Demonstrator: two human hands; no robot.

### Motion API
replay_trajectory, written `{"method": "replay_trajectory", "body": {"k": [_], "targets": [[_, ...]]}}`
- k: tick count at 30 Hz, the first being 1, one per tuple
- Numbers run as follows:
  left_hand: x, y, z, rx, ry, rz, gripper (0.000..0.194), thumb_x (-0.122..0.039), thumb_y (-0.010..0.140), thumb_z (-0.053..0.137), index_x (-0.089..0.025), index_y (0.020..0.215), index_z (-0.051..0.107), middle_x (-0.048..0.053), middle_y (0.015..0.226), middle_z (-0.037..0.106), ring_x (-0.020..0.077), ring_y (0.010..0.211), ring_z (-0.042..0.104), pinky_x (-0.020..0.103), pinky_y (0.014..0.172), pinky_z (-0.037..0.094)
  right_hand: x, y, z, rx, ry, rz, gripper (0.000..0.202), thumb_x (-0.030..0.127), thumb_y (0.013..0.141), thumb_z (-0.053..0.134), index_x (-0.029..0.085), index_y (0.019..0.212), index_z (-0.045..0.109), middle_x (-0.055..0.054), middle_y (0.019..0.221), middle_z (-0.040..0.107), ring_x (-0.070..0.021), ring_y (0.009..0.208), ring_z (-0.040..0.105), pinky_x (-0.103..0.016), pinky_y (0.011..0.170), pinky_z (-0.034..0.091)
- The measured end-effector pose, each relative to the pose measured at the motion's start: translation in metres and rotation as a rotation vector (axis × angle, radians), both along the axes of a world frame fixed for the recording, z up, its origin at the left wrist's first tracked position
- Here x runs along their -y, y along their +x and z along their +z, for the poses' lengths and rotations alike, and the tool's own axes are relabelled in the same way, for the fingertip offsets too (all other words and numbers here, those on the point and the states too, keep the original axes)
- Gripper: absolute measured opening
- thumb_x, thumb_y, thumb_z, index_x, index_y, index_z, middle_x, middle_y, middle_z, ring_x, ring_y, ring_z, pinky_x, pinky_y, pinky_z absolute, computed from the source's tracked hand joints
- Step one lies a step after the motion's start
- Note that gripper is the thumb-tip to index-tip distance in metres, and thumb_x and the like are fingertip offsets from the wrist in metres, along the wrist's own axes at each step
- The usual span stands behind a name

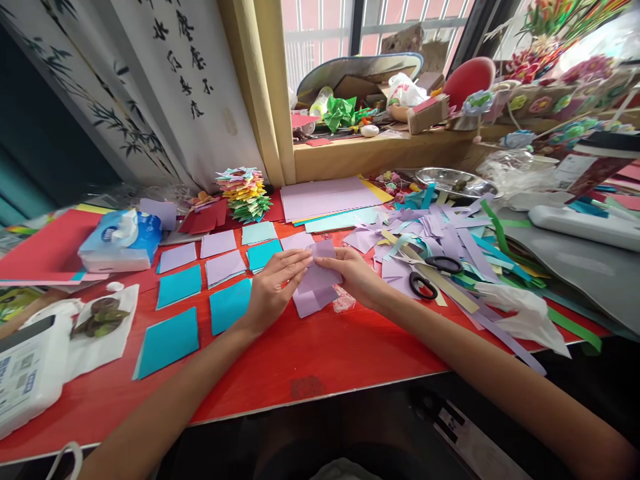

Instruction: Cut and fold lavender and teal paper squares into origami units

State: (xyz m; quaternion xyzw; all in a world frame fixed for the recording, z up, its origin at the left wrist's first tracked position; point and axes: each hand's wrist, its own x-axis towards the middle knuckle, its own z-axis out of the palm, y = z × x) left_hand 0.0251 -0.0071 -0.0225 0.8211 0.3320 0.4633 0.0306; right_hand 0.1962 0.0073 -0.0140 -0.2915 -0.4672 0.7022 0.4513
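A small lilac paper square (323,272) is held between my two hands above the red table (350,360). My left hand (273,287) closes on its left edge, with the fingertips at the top. From the right, my right hand (357,273) pinches it between thumb and fingers. Right under the held sheet lie more lilac pieces (314,303). Left of my hands, flat stacks of teal squares (179,287) and lilac squares (225,267) are laid in rows. To the right, scissors (423,286) with black handles rest among paper strips (453,230); their blades are hidden.
Large lilac sheets (330,198) lie at the back beside a tower of folded paper (243,193). A blue tissue pack (120,241) and a white box (30,373) stand at left. A metal bowl (456,183) and crumpled tissue (525,317) are at right.
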Motion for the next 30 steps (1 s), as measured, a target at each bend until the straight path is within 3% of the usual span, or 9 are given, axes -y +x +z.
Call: {"method": "replay_trajectory", "body": {"k": [6, 9, 11, 16, 20, 30], "targets": [[0.005, 0.004, 0.005, -0.009, -0.107, 0.031, 0.022, -0.021, 0.086, 0.048, -0.023, 0.101, 0.064, 0.004, 0.112, 0.062, 0.0174, 0.109, 0.052, 0.035, 0.092, 0.045, 0.001, -0.002, -0.001, 0.111, 0.087, -0.069, 0.019, 0.026, 0.071, 0.063, 0.013, 0.085, 0.065, -0.003, 0.074, 0.065, -0.0112, 0.062, 0.057, -0.023, 0.058, 0.042], [0.006, 0.006, 0.008, 0.093, -0.244, 0.097, 0.017, -0.028, 0.085, 0.050, -0.021, 0.089, 0.064, 0.005, 0.110, 0.059, 0.0184, 0.106, 0.053, 0.034, 0.091, 0.044, 0.001, -0.002, -0.002, 0.234, 0.146, -0.144, 0.016, 0.026, 0.071, 0.061, 0.013, 0.080, 0.063, -0.002, 0.074, 0.064, -0.0121, 0.063, 0.056, -0.023, 0.058, 0.042], [0.004, 0.007, 0.009, 0.197, -0.372, 0.144, 0.019, -0.034, 0.083, 0.051, -0.020, 0.092, 0.061, 0.005, 0.105, 0.059, 0.0180, 0.100, 0.055, 0.031, 0.086, 0.046, 0.000, -0.002, -0.004, 0.288, 0.176, -0.152, 0.016, 0.025, 0.072, 0.059, 0.013, 0.081, 0.061, -0.003, 0.075, 0.063, -0.0135, 0.066, 0.057, -0.024, 0.059, 0.042], [-0.002, 0.005, 0.006, 0.308, -0.654, 0.120, 0.029, -0.043, 0.080, 0.052, -0.019, 0.092, 0.062, 0.003, 0.092, 0.064, 0.0165, 0.084, 0.058, 0.027, 0.078, 0.045, -0.001, -0.003, -0.009, 0.384, 0.283, -0.119, 0.016, 0.026, 0.074, 0.056, 0.014, 0.084, 0.059, -0.003, 0.076, 0.061, -0.0132, 0.065, 0.055, -0.024, 0.057, 0.041], [-0.002, 0.005, 0.004, 0.330, -0.668, 0.103, 0.028, -0.044, 0.078, 0.054, -0.017, 0.083, 0.063, 0.002, 0.083, 0.064, 0.0153, 0.078, 0.056, 0.025, 0.072, 0.043, -0.002, -0.003, -0.010, 0.470, 0.331, -0.107, 0.016, 0.028, 0.073, 0.057, 0.014, 0.080, 0.059, -0.002, 0.073, 0.059, -0.0123, 0.062, 0.052, -0.023, 0.054, 0.039], [-0.004, 0.004, 0.002, 0.368, -0.695, 0.074, 0.033, -0.047, 0.075, 0.056, -0.017, 0.084, 0.065, 0.003, 0.085, 0.066, 0.0166, 0.079, 0.057, 0.027, 0.073, 0.044, 0.000, -0.001, -0.008, 0.441, 0.268, -0.088, 0.027, 0.041, 0.074, 0.059, 0.015, 0.072, 0.066, -0.002, 0.060, 0.059, -0.0158, 0.063, 0.055, -0.023, 0.051, 0.038]]}}
